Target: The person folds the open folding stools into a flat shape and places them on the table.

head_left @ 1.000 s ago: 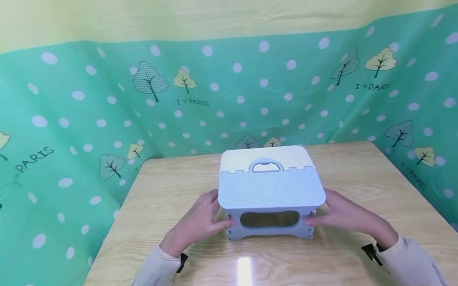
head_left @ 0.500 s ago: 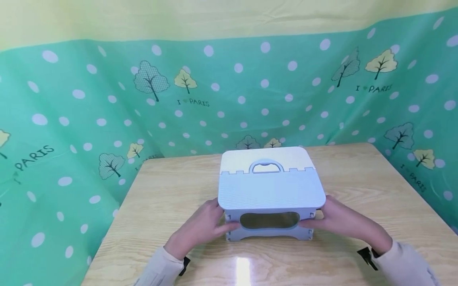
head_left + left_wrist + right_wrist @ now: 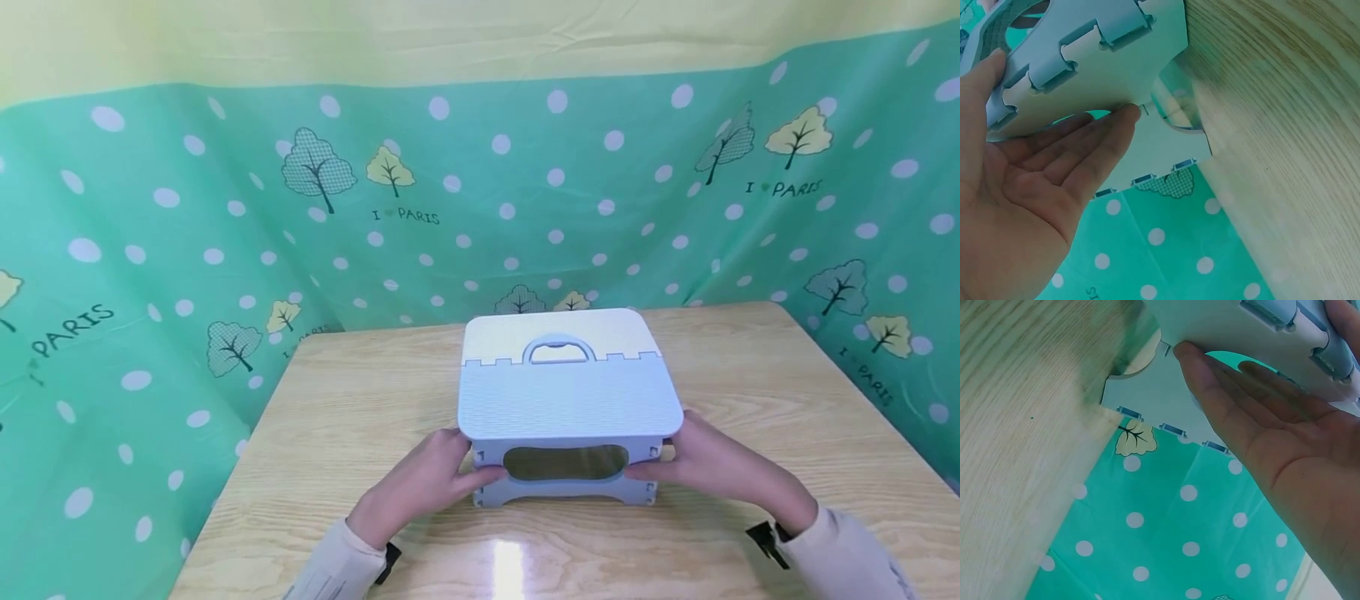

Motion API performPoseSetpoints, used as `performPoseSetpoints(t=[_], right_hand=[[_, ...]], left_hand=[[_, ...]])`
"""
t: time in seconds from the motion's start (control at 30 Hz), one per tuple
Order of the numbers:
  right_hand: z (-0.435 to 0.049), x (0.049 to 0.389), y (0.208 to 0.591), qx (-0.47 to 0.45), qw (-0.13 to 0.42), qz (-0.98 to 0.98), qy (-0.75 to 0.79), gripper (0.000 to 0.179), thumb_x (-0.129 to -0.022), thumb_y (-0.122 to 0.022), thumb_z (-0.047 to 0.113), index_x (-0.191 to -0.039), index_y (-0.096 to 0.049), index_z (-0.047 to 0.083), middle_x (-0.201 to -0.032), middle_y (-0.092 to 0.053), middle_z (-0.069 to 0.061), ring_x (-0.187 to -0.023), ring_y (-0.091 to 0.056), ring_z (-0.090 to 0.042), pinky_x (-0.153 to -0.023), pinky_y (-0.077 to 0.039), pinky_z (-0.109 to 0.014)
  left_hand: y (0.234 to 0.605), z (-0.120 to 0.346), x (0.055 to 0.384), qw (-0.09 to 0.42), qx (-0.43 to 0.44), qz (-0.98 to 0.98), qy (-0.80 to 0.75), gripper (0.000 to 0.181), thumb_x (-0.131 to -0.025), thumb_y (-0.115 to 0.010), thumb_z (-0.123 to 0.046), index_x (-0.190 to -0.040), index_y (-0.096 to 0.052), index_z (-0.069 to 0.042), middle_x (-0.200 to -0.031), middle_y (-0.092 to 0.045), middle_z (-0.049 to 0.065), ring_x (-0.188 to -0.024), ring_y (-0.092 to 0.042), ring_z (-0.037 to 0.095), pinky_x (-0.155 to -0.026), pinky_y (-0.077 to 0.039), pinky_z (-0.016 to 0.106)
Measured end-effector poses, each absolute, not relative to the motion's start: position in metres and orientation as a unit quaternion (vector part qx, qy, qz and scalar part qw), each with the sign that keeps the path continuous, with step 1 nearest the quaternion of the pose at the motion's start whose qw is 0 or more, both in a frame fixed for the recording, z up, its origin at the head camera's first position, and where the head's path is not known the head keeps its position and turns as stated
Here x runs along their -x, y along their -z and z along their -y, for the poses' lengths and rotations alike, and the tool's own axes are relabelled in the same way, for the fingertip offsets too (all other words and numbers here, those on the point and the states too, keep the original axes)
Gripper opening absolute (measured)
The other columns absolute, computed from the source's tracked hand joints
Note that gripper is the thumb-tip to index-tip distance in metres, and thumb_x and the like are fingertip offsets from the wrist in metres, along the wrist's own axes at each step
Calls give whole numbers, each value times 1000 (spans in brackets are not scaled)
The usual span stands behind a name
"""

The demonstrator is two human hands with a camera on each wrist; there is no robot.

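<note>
A plastic folding step stool (image 3: 570, 402), white at the back and pale blue in front, stands unfolded on its legs. An arched carry handle (image 3: 557, 347) lies flush in its top. My left hand (image 3: 422, 479) grips the left side of the leg part, thumb at the front panel near the oval opening. In the left wrist view, this hand (image 3: 1029, 187) has its fingers along the hinged side panel (image 3: 1079, 81). On the opposite side my right hand (image 3: 712, 458) grips likewise. The right wrist view shows its fingers (image 3: 1235, 403) stretched beneath the seat along the side.
The stool stands on a light wood table (image 3: 360, 392) with a bright glare spot in front. A green dotted curtain (image 3: 420, 275) with tree prints hangs behind and on both sides. Black straps (image 3: 767, 543) circle the wrists by the sleeves.
Both thumbs have slid inward along the front panel to the ends of the oval opening, and the hands sit a little lower. The stool stays in place.
</note>
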State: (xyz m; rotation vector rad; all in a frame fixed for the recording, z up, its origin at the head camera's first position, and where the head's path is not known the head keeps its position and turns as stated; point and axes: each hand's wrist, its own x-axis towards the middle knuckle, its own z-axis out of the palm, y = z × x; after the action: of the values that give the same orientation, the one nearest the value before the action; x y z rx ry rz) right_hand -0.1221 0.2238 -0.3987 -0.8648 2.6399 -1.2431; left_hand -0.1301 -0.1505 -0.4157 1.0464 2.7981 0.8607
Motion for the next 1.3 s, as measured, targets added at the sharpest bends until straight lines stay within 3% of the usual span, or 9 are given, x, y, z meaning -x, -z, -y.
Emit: performPoseSetpoints(t=[0.03,0.1,0.23,0.43,0.6,0.77,0.97,1.13,1.3], right_hand=[[-224,122,399,286,48,-866,407,97,-78,-86,32,-155,-27,32,-148,-45,-2,-122,-53,-19,-87,-55,-30],[-224,122,399,291,46,-865,406,98,-78,-86,31,-155,-26,33,-149,-43,0,-124,-52,-17,-89,-54,-30],[-224,123,399,302,45,-862,405,98,-79,-85,29,-156,-24,33,-152,-39,2,-128,-48,-15,-93,-52,-30],[-221,124,400,308,49,-860,403,100,-80,-85,26,-157,-20,34,-155,-34,4,-133,-43,-17,-99,-48,-30],[-222,124,400,306,55,-859,406,102,-81,-84,26,-158,-17,34,-157,-30,4,-138,-38,-19,-102,-44,-27],[-225,124,401,317,62,-849,418,101,-84,-82,26,-159,-15,31,-159,-25,4,-138,-33,-12,-102,-42,-22],[-228,125,403,326,80,-834,437,96,-86,-79,24,-158,-16,30,-158,-25,1,-135,-34,-7,-100,-44,-23],[-229,125,404,319,90,-834,440,96,-86,-79,25,-158,-16,31,-159,-24,-1,-136,-34,-7,-100,-45,-24],[-230,126,404,314,97,-834,442,95,-87,-78,25,-158,-16,32,-159,-24,-2,-136,-34,-7,-100,-45,-24]], left_hand=[[416,151,130,20,-337,-899,-279,64,-93,-58,-60,-143,-49,-21,-62,-40,-9,-46,-24,-2,-45,-34,18],[417,151,131,25,-340,-896,-285,62,-94,-58,-60,-141,-50,-21,-65,-43,-11,-47,-26,-2,-45,-35,18],[419,152,133,46,-346,-886,-305,54,-94,-58,-58,-137,-52,-26,-80,-57,-14,-55,-40,-2,-54,-44,18],[423,155,136,74,-319,-888,-322,44,-95,-57,-58,-125,-56,-26,-75,-53,-14,-63,-44,2,-58,-46,21],[424,156,136,70,-328,-885,-322,50,-95,-57,-57,-134,-53,-26,-78,-56,-16,-67,-48,3,-62,-48,22],[424,155,136,61,-358,-873,-326,55,-95,-60,-53,-143,-46,-29,-94,-64,-20,-80,-56,2,-75,-51,22],[424,154,136,64,-389,-850,-349,57,-97,-63,-44,-147,-41,-28,-113,-69,-10,-91,-62,-1,-81,-54,22],[423,153,135,73,-391,-846,-356,56,-97,-63,-42,-147,-41,-29,-113,-69,-10,-88,-62,-2,-78,-54,20],[423,152,135,74,-399,-839,-362,62,-97,-64,-38,-151,-35,-28,-122,-68,-2,-94,-63,-1,-81,-54,20]])
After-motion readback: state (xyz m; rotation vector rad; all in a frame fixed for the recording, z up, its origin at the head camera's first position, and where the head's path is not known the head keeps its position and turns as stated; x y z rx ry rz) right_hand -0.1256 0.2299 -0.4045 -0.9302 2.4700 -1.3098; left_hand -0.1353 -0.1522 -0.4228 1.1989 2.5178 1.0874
